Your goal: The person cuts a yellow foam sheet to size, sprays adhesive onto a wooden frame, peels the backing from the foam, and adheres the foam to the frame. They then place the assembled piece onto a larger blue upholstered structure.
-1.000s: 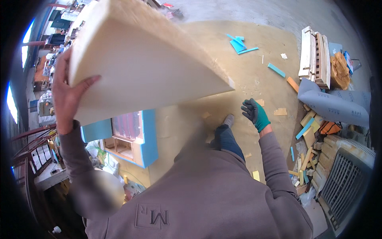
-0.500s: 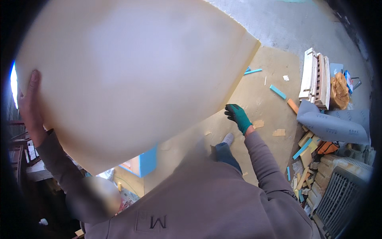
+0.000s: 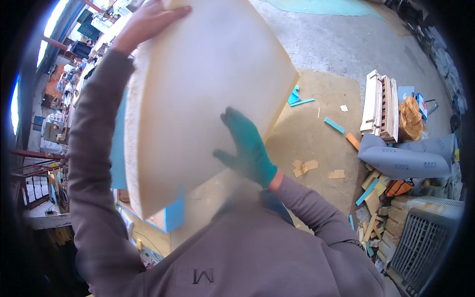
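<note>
A large thick cream foam slab (image 3: 198, 89) is held up in front of me, tilted on edge. My left hand (image 3: 148, 22), bare, grips its top edge at the upper left. My right hand (image 3: 247, 148), in a green glove, presses flat with spread fingers against the slab's lower face. Below the slab a blue-framed box (image 3: 170, 215) on the floor shows partly.
Tan sheet (image 3: 316, 128) on the concrete floor carries foam scraps and blue strips. A stack of white wooden frames (image 3: 381, 104), grey rolled sacks (image 3: 405, 158), a pile of offcuts (image 3: 376, 193) and a grey crate (image 3: 425, 237) lie at the right.
The slab has swung from flat overhead to tilted on edge. My gloved right hand rose from low down and now presses on the slab. My left hand moved to its top edge.
</note>
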A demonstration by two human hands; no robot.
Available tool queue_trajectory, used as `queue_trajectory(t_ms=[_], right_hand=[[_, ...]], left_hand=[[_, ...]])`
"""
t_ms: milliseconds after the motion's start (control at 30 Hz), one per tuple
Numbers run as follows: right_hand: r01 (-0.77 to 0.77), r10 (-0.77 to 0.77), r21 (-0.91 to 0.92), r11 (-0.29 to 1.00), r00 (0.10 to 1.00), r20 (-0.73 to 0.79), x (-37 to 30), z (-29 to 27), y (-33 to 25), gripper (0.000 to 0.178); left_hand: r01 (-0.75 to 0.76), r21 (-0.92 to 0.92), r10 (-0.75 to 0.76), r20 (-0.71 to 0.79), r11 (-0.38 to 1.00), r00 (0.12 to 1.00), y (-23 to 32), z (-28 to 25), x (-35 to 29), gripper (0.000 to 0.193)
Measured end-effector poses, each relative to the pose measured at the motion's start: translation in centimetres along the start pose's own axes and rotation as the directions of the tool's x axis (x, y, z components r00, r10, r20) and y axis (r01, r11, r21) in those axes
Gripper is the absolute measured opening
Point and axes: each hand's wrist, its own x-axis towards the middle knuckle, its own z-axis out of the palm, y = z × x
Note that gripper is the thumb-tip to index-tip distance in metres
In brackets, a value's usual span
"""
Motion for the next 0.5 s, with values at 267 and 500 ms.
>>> queue_trajectory(t_ms=[267, 500], right_hand=[[0.037, -0.033, 0.039, 0.999, 0.993, -0.116, -4.6, -3.8, -6.4, 0.103], [-0.246, 0.392, 0.493, 0.835, 0.893, -0.219, 3.2, -8.5, -2.3, 0.106]], left_hand=[[-0.035, 0.031, 0.033, 0.055, 0.999, 0.998, 5.1, 7.6, 8.5, 0.096], [0.018, -0.119, -0.025, -0.050, 0.993, 0.998, 8.1, 13.7, 11.1, 0.098]])
